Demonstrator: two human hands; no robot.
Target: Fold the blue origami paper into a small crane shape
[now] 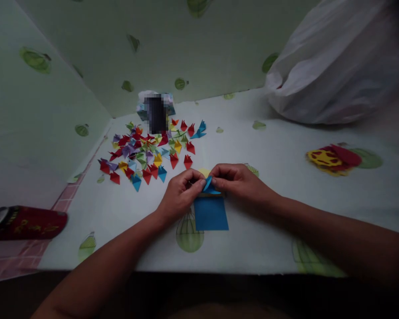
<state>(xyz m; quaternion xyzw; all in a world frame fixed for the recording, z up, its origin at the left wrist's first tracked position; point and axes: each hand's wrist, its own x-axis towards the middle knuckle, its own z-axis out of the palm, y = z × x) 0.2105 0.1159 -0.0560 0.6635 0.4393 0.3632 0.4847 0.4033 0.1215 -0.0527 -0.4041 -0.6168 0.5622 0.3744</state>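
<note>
While the blue paper (210, 212) lies flat at the desk's (272, 230) near edge, the left hand (179, 197) and right hand (241, 181) pinch its top fold together. Folding seems underway; creasing needs steady, aligned pressure. Folded pieces (149, 153) lie beyond.

Folded pieces (149, 153) behind paper sheet (211, 214)

A home craft corner: leaf-print table cover (272, 146), folded paper pieces (149, 153).
</note>
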